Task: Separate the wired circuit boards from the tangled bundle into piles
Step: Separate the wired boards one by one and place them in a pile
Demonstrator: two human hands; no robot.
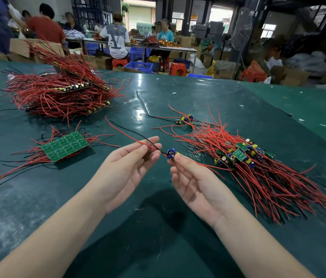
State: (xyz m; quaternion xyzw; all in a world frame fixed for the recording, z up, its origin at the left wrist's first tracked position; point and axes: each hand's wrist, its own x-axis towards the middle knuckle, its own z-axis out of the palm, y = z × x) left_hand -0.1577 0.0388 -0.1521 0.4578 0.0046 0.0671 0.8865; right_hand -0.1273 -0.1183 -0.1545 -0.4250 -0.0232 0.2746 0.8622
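Red and black thin wires (138,139) trail limply from a small light circuit board with blue capacitors (171,153), pinched mid-air by the right hand (190,177) while the left hand (132,165) pinches its wires, best gripped by board edges.

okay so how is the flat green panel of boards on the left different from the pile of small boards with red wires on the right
The flat green panel of joined circuit boards is one unbroken sheet; the pile of small separate boards is loose pieces. The panel lies solder side up, while the pile shows blue and yellow components. The panel's wires fan both ways; the pile's run mostly toward the near right. Both carry red and black wires on the green table.
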